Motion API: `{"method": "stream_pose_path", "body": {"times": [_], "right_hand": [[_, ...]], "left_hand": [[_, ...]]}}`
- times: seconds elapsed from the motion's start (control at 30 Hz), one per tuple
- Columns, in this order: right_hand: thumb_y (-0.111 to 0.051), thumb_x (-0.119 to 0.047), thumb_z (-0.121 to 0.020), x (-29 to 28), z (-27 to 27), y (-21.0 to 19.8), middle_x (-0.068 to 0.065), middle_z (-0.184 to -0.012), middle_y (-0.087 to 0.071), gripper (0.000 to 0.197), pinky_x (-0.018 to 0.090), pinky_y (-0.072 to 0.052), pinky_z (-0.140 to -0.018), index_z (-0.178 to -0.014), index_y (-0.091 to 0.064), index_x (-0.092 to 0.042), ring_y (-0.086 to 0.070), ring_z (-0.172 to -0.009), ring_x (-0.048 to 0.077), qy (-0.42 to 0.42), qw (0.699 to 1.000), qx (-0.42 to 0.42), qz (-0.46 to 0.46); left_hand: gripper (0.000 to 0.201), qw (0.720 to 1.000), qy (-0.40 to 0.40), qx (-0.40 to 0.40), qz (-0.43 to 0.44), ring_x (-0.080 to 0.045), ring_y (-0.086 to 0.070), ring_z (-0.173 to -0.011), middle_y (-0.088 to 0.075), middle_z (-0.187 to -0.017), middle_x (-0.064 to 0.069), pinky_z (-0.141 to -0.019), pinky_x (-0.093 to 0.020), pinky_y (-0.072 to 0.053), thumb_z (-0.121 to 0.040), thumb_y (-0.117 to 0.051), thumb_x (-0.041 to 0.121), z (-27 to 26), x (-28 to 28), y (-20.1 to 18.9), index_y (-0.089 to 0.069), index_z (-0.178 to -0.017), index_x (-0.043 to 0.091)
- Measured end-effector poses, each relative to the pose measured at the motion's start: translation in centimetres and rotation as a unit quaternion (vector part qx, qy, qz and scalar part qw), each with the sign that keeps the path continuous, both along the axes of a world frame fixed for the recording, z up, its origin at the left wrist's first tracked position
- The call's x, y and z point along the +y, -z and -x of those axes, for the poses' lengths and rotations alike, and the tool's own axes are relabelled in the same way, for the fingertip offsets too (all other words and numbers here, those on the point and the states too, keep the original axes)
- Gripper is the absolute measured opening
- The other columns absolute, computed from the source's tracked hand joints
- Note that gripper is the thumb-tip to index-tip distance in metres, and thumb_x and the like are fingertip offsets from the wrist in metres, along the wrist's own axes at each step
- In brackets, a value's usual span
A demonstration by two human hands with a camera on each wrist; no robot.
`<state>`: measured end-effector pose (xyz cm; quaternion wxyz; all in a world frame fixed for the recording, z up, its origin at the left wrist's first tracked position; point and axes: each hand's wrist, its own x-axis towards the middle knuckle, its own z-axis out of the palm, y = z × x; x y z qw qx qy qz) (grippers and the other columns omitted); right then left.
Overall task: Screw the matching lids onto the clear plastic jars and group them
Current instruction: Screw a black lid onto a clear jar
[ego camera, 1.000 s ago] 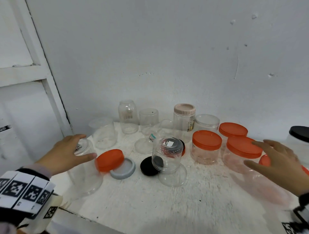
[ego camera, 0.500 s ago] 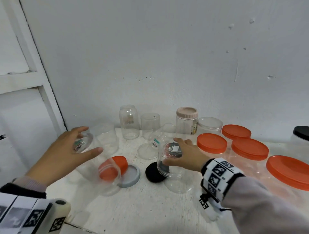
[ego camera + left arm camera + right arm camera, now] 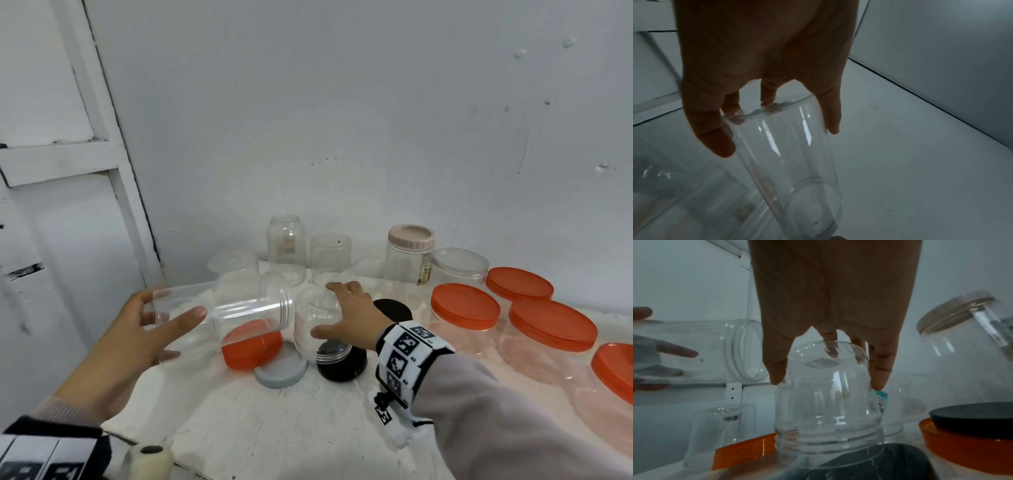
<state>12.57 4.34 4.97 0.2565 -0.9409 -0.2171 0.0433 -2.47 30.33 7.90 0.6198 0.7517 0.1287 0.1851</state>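
My left hand (image 3: 133, 342) grips a tall jar (image 3: 222, 318) by its base, fingers curled round it, holding it on its side above the tabletop (image 3: 274, 428) with the mouth facing right. My right hand (image 3: 349, 318) clasps a small jar (image 3: 317, 329) upside down, thumb and fingers round its bottom, mouth just over a black lid (image 3: 342, 365). An orange lid (image 3: 251, 346) and a grey lid (image 3: 281, 371) lie below the tall jar. Orange-lidded jars (image 3: 464, 318) stand grouped to the right.
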Motion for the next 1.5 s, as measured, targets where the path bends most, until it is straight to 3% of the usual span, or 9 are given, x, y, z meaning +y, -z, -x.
{"method": "stream_pose_path", "body": {"times": [0.13, 0.33, 0.53, 0.63, 0.7, 0.83, 1.03, 1.27, 1.5], "right_hand": [[-0.071, -0.045, -0.079, 1.8, -0.4, 0.6, 0.006, -0.154, -0.015, 0.090, 0.044, -0.028, -0.111, -0.149, -0.019, -0.023, -0.020, -0.140, 0.030, -0.028, 0.999, 0.003, 0.018], [-0.078, -0.038, -0.076, 1.5, -0.6, 0.4, 0.012, -0.157, -0.009, 0.118, 0.041, -0.023, -0.114, -0.152, 0.008, -0.011, -0.017, -0.143, 0.031, 0.004, 1.000, 0.021, 0.022], [-0.079, -0.051, -0.070, -0.5, -0.3, 0.5, 0.012, -0.138, -0.043, 0.099, 0.034, -0.044, -0.098, -0.139, -0.028, -0.002, -0.046, -0.123, 0.026, 0.022, 0.977, 0.088, 0.192], [-0.078, -0.054, -0.069, -0.5, 0.2, 1.1, 0.007, -0.129, -0.050, 0.096, 0.029, -0.044, -0.085, -0.138, -0.031, -0.006, -0.052, -0.114, 0.022, 0.002, 0.963, 0.111, 0.245], [-0.078, -0.053, -0.069, -0.4, 0.5, 1.6, 0.006, -0.128, -0.051, 0.095, 0.031, -0.045, -0.086, -0.139, -0.031, -0.008, -0.053, -0.114, 0.023, -0.003, 0.959, 0.106, 0.264], [-0.075, -0.052, -0.073, -0.6, 0.8, 2.0, 0.007, -0.132, -0.049, 0.090, 0.035, -0.046, -0.093, -0.140, -0.031, -0.010, -0.052, -0.117, 0.025, -0.009, 0.955, 0.103, 0.278], [-0.073, -0.050, -0.076, -0.7, 1.4, 2.2, 0.007, -0.136, -0.046, 0.087, 0.037, -0.045, -0.096, -0.141, -0.030, -0.012, -0.049, -0.120, 0.025, -0.011, 0.960, 0.086, 0.267], [-0.075, -0.047, -0.075, -1.5, 1.7, 0.9, 0.008, -0.145, -0.032, 0.092, 0.043, -0.038, -0.106, -0.145, -0.029, -0.011, -0.031, -0.133, 0.027, 0.003, 0.956, 0.058, 0.289], [-0.075, -0.044, -0.077, -4.4, 1.5, -1.0, 0.009, -0.135, -0.037, 0.079, 0.034, -0.039, -0.097, -0.136, -0.036, -0.007, -0.038, -0.125, 0.026, 0.061, 0.969, 0.054, 0.233]], "left_hand": [[0.111, 0.996, -0.011, 0.005, 0.085, -0.022, -0.056, -0.092, -0.051, -0.106, -0.008, -0.071, -0.036, -0.053, -0.008, -0.088, 0.064, 0.1, 0.4, 1.2, -0.052, -0.108, 0.032], [0.072, 0.984, -0.020, 0.007, 0.177, -0.028, -0.061, -0.086, -0.051, -0.098, -0.012, -0.069, -0.040, -0.056, -0.052, -0.077, 0.049, -0.1, 0.1, 3.0, -0.057, -0.112, 0.014], [0.066, 0.985, 0.017, 0.013, 0.172, -0.029, -0.069, -0.087, -0.071, -0.078, -0.017, -0.074, -0.036, -0.051, -0.041, -0.083, 0.067, -0.5, -0.5, 3.8, -0.073, -0.068, 0.008], [0.082, 0.981, 0.025, 0.015, 0.192, -0.033, -0.071, -0.087, -0.072, -0.092, -0.020, -0.067, -0.035, -0.058, -0.044, -0.087, 0.060, -0.9, -0.7, 4.4, -0.065, -0.103, 0.007], [0.075, 0.976, 0.035, 0.014, 0.216, -0.035, -0.071, -0.086, -0.072, -0.094, -0.021, -0.062, -0.034, -0.059, -0.055, -0.083, 0.050, -1.0, -1.2, 4.4, -0.058, -0.112, 0.007], [0.072, 0.971, 0.071, 0.032, 0.228, -0.037, -0.071, -0.087, -0.072, -0.092, -0.021, -0.065, -0.041, -0.059, -0.054, -0.090, 0.043, -1.0, -1.9, 4.8, -0.060, -0.109, 0.006], [0.032, 0.954, 0.168, 0.067, 0.240, -0.034, -0.069, -0.099, -0.070, -0.113, -0.013, -0.075, -0.039, -0.058, -0.074, -0.071, 0.033, -0.6, -3.5, 5.1, -0.075, -0.103, 0.022], [0.036, 0.964, 0.190, 0.095, 0.162, -0.028, -0.066, -0.105, -0.070, -0.113, -0.009, -0.090, -0.039, -0.053, -0.070, -0.069, 0.047, -0.7, -5.4, 4.8, -0.075, -0.102, 0.032], [0.071, 0.962, 0.203, 0.140, 0.117, -0.023, -0.071, -0.087, -0.072, -0.099, -0.012, -0.071, -0.029, -0.056, -0.051, -0.086, 0.050, -1.7, -8.3, 4.9, -0.069, -0.108, 0.012]]}}
